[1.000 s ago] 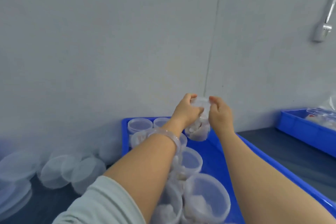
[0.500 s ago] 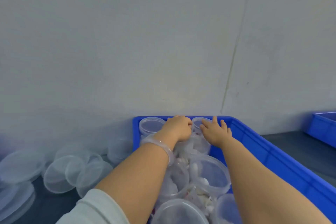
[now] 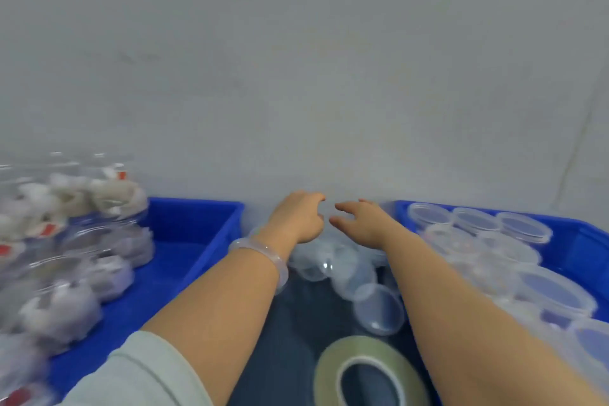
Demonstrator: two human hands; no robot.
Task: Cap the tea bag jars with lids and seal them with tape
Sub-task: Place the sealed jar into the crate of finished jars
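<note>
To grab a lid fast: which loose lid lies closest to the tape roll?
The single lid right behind the tape roll; the other lids are heaped farther back.

Both arms stretched forward, side by side. The left hand (image 3: 298, 219) hung with fingers loosely curled, empty; the right hand (image 3: 361, 224) spread its fingers, palm down, close beside it.
</note>
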